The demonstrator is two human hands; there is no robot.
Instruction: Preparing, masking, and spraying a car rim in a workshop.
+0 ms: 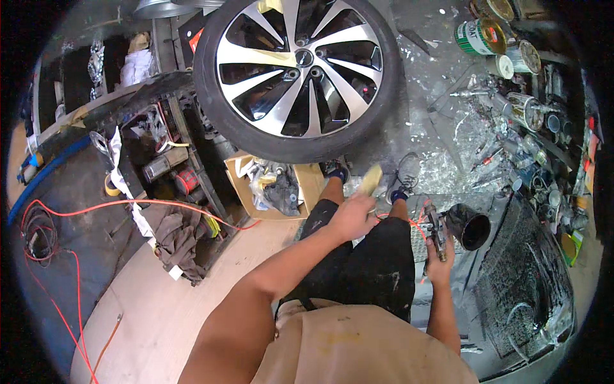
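Note:
My left hand (355, 217) is in front of my thighs, its fingers closed on a flat pale yellow piece (371, 180); I cannot make out whether it is tape, paper or cloth. A spray gun (435, 227) with a dark cup (472, 228) is gripped in my right hand (440, 259), off to the right of my knee. The cup is tilted, its round end facing me. Ahead lies a car wheel (304, 96) with black and silver spokes and a black tyre (230, 137). Pale yellow patches cover parts of two spokes.
An open cardboard box (310, 182) of crumpled scraps stands below the tyre. Orange air hose (128, 201) runs across the left. Cans (480, 36), cups and bottles crowd the paint-spattered right side. A brown cloth (180, 238) hangs at the cluttered shelf on the left.

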